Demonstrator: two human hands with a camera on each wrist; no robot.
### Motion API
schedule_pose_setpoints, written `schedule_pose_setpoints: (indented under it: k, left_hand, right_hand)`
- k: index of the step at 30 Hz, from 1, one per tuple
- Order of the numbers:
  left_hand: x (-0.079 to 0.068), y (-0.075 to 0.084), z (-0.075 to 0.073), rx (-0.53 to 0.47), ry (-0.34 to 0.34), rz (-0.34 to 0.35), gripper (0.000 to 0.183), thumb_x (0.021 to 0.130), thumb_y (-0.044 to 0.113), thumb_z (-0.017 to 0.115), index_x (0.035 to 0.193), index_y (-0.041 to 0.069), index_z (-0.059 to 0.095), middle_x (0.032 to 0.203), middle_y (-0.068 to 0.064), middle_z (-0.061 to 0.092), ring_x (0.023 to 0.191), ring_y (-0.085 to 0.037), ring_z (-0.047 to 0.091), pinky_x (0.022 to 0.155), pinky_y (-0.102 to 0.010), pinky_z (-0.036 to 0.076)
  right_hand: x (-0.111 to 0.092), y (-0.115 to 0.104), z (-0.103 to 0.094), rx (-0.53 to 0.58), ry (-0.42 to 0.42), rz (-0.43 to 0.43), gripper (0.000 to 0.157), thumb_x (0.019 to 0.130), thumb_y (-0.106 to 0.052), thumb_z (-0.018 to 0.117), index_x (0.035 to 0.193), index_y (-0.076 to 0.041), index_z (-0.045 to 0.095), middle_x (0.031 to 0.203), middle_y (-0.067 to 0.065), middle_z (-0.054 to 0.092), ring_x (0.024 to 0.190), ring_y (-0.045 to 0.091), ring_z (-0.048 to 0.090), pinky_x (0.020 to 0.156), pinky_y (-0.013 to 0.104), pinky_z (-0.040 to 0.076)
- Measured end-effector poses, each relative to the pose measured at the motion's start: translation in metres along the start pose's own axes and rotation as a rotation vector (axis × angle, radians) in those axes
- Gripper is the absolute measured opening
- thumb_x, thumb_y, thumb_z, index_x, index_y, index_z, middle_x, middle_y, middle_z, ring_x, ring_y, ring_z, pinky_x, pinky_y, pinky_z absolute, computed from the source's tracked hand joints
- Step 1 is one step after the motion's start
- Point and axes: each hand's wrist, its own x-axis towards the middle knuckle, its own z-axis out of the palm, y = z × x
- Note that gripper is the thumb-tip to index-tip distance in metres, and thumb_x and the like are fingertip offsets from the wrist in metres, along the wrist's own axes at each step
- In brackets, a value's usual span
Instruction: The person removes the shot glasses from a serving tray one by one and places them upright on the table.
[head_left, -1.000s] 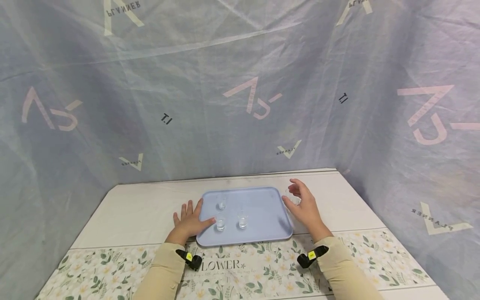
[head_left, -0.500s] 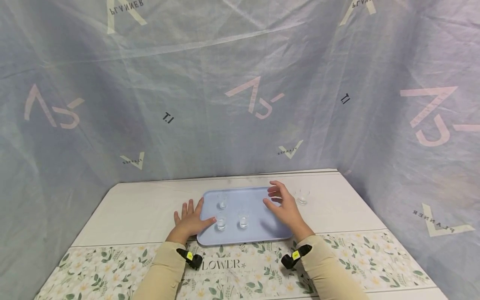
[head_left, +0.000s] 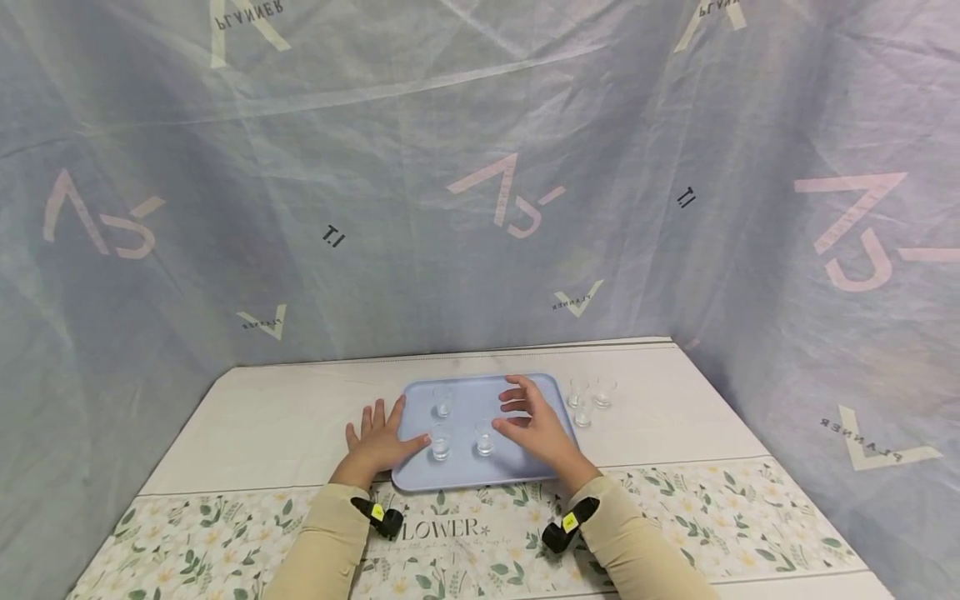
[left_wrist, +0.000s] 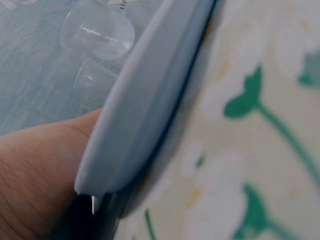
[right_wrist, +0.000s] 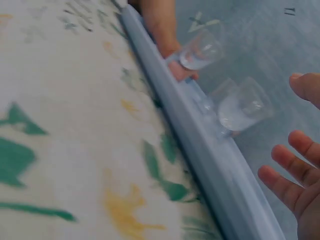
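Three small clear glasses stand upright on a light blue tray [head_left: 468, 388]: a back one [head_left: 443, 405], a front-left one [head_left: 440, 445] and a front-right one [head_left: 484, 438]. My left hand [head_left: 377, 448] rests at the tray's left edge with fingers spread, its thumb reaching over the rim beside the front-left glass. Above the tray's right half is my right hand [head_left: 538, 429], fingers bent loosely and apart, holding nothing. Its thumb tip is right by the front-right glass in the head view. The right wrist view shows a gap between those fingers [right_wrist: 280, 185] and the nearest glass [right_wrist: 244, 107].
To the tray's right, three more clear glasses stand on the white tabletop: a far-right glass [head_left: 603, 393], a second glass [head_left: 578, 393] and a nearer glass [head_left: 582, 415]. A floral cloth band [head_left: 720, 517] runs along the front. A grey-blue curtain [head_left: 420, 275] hangs behind.
My right hand has moved left, from the glasses beside the tray to over the tray near the front-right glass. Those side glasses now show uncovered. My left hand stays at the tray's edge.
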Motion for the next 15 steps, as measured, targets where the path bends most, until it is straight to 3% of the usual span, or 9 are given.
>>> schedule_pose_setpoints:
  k: [8, 15]
  left_hand:
    - [-0.001, -0.002, 0.001, -0.013, 0.004, 0.003, 0.102, 0.09, 0.065, 0.063, 0.164, 0.012, 0.016, 0.165, -0.03, 0.001, 0.152, -0.049, -0.006, 0.113, -0.071, -0.009]
    - [0.0, -0.004, 0.004, -0.01, 0.01, 0.003, 0.105, 0.088, 0.07, 0.06, 0.164, 0.013, 0.016, 0.166, -0.029, 0.002, 0.152, -0.048, -0.006, 0.114, -0.069, -0.01]
  right_hand:
    - [-0.002, 0.015, 0.014, 0.013, -0.111, -0.01, 0.079, 0.087, -0.007, 0.08, 0.152, -0.015, 0.036, 0.132, 0.025, 0.056, 0.118, 0.041, 0.06, 0.095, 0.049, 0.053]
    - [-0.004, 0.014, 0.019, -0.03, -0.134, -0.009, 0.077, 0.087, -0.007, 0.08, 0.151, -0.019, 0.038, 0.128, 0.018, 0.06, 0.113, 0.033, 0.063, 0.093, 0.045, 0.055]
